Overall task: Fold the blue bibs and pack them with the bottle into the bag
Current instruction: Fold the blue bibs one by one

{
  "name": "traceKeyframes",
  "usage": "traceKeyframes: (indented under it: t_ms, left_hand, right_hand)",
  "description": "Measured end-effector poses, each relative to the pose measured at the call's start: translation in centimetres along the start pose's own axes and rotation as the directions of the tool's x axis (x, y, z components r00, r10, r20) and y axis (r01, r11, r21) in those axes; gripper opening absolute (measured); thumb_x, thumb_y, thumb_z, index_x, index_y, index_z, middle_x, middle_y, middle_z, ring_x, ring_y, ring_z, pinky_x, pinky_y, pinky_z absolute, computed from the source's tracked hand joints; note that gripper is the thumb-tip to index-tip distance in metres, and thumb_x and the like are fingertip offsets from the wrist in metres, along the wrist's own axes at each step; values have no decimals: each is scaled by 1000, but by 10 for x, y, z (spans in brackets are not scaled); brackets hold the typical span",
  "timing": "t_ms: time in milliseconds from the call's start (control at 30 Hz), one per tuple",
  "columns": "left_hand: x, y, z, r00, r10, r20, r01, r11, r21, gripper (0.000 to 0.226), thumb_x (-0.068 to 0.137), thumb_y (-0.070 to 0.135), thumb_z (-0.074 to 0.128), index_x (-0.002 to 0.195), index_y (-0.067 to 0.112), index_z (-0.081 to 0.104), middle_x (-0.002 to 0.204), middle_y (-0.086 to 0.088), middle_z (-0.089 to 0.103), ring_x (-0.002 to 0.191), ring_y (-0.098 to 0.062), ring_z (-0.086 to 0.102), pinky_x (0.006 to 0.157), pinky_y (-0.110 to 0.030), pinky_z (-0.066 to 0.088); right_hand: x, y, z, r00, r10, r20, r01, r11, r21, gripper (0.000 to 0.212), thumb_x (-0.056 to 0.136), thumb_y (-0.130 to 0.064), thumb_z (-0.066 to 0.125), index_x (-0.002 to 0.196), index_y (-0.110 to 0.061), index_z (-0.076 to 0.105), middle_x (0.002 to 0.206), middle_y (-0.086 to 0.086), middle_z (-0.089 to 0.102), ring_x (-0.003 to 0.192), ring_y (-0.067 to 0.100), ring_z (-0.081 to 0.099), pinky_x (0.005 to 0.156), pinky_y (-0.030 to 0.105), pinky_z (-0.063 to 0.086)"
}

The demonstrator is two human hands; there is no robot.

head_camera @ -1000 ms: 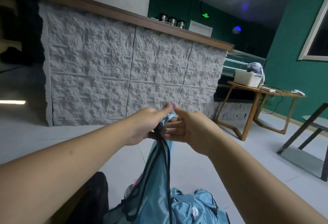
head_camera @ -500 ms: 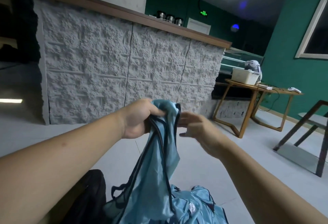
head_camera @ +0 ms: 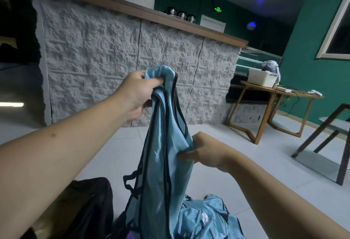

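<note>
We hold one blue bib [head_camera: 166, 144] up in front of us over the pale tiled floor [head_camera: 246, 163]: our left hand [head_camera: 136, 95] is closed round its bunched top edge, and our right hand [head_camera: 204, 153] pinches the cloth lower down at its right side, fingers curled into the fabric. The bib hangs long and unfolded, its dark trim trailing down. Below it, at the bottom of the view, lies a crumpled heap of more blue bibs [head_camera: 206, 219]; we cannot count how many are in it. A black bag [head_camera: 91, 206] sits low to the left, just beside the hanging cloth. No bottle can be made out here.

By our reading, the work is near its start: no folded bib is visible, nothing can be seen packed, and the first fold is only being set up. Counted: two hands, one bib held, one heap, one bag.
</note>
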State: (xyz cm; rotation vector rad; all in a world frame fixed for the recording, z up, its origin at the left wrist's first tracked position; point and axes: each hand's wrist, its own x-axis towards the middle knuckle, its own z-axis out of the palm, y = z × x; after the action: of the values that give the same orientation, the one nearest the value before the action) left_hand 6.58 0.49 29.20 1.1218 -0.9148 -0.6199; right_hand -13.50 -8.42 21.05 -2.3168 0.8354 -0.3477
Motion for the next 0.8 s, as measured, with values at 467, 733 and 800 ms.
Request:
traceKeyframes:
  t_ms: [467,733,800]
  left_hand:
    - [4,4,-28,995,-52,-88,39,989,-146,29,96,4,58,124,-2,64,92,-21,73,77,-33,73,69,-44,63]
    - [-2,-2,-17,997,-58,46,61,996,-64,29,96,5,59,124,-4,62,96,-22,71,81,-33,72,81,-49,61]
    - [-3,-5,-17,995,-71,68,74,997,-33,37,94,7,63,129,-3,59,106,-26,73,86,-35,73,87,-53,60]
  right_hand:
    - [-4,-1,-6,943,-264,-203,279,959,53,86,90,6,66,145,-54,39,128,-8,69,104,11,72,88,35,61]
    - [-6,-16,0,940,-340,-27,338,940,-54,97,78,1,73,156,-40,34,148,-19,51,133,6,54,106,36,51]
    - [-5,-17,1,937,-347,-43,349,933,85,87,83,-1,79,152,-38,41,132,-11,59,111,18,68,93,36,59]
